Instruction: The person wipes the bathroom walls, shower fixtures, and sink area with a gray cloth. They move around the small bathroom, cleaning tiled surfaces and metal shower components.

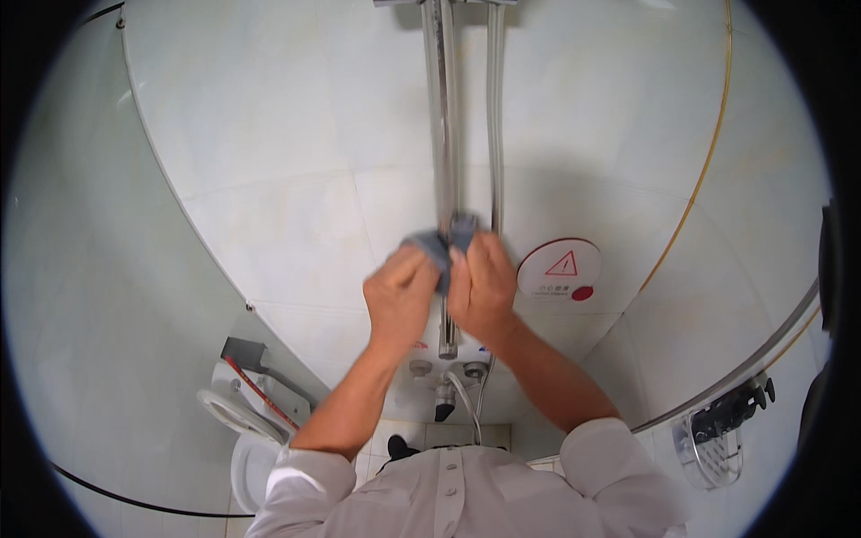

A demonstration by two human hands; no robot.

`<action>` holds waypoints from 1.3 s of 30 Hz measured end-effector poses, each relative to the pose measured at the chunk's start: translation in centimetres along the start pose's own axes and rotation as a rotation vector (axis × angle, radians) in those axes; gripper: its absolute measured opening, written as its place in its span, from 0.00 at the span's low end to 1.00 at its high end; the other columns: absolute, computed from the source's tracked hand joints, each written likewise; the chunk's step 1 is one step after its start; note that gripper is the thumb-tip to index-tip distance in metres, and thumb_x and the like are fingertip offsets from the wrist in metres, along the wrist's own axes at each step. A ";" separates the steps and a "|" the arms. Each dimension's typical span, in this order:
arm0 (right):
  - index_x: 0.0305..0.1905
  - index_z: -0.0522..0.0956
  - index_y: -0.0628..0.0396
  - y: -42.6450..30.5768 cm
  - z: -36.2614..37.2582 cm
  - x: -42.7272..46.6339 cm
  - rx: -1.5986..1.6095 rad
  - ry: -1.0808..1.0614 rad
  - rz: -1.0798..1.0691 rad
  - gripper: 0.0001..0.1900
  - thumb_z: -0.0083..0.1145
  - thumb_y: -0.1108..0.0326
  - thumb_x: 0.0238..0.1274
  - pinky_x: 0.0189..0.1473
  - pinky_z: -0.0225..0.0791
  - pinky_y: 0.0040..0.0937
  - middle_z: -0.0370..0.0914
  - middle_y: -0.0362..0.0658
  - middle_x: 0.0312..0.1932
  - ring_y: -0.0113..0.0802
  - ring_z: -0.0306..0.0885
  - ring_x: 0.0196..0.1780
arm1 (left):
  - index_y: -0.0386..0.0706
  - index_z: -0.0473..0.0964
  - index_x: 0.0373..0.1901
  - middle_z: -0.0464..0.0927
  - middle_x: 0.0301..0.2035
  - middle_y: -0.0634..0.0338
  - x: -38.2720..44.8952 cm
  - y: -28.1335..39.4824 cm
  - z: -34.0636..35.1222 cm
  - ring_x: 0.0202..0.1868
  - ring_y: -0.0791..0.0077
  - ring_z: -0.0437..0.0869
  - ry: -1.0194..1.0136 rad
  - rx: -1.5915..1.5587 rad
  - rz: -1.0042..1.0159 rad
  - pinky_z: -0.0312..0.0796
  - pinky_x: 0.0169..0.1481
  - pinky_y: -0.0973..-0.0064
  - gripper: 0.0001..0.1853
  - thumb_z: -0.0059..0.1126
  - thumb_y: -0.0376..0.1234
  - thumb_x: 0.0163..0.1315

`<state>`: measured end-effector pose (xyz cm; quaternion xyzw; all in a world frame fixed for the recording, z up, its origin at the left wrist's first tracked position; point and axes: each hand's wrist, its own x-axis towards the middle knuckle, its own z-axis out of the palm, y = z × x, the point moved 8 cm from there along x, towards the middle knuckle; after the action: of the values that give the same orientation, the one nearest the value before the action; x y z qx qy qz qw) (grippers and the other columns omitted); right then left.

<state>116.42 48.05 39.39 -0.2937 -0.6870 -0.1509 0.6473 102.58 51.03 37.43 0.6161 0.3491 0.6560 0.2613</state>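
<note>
A grey-blue cloth [430,247] is wrapped about the upright metal shower rail [442,134] in front of my chest. My left hand [401,286] grips one part of the cloth, left of the rail. On the other side my right hand [483,282] pinches the rest of it between thumb and fingers. Behind the fingers, part of the rail and of the cloth is hidden, and the cloth looks blurred. The rail's lower end [448,346] shows beneath the hands.
A shower hose [496,121] runs beside the rail. Below are the mixer tap [444,397] and its wall fittings. A round warning sign [559,270] is on the tiled wall. Glass separates a toilet [252,471] at lower left; a wire-like shelf [716,454] hangs at lower right.
</note>
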 end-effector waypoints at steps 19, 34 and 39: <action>0.37 0.71 0.62 -1.6 -0.9 12.2 -0.046 0.099 -0.085 0.08 0.55 0.70 0.69 0.37 0.69 0.51 0.73 0.57 0.29 0.62 0.73 0.33 | 0.28 0.83 0.45 0.84 0.36 0.58 12.2 11.4 1.6 0.36 0.78 0.81 -0.101 0.009 0.152 0.74 0.41 0.79 0.16 0.61 0.35 0.70; 0.60 0.66 0.66 2.2 1.5 -8.9 0.083 -0.415 0.447 0.19 0.53 0.76 0.65 0.50 0.68 0.52 0.67 0.62 0.50 0.66 0.70 0.50 | 0.33 0.80 0.38 0.77 0.26 0.67 -1.9 -4.9 1.8 0.28 0.85 0.74 -0.291 0.182 -0.049 0.70 0.30 0.81 0.07 0.61 0.29 0.70; 0.53 0.67 0.67 3.5 2.4 -15.7 0.067 -0.486 0.555 0.14 0.54 0.74 0.66 0.47 0.67 0.55 0.68 0.62 0.46 0.66 0.70 0.46 | 0.35 0.80 0.40 0.75 0.27 0.59 -6.8 -9.7 1.6 0.28 0.74 0.75 -0.352 0.232 -0.080 0.69 0.33 0.74 0.06 0.64 0.29 0.67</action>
<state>116.48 48.95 23.15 -0.4748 -0.7194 0.1273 0.4907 104.00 52.04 25.63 0.7326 0.3957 0.4828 0.2714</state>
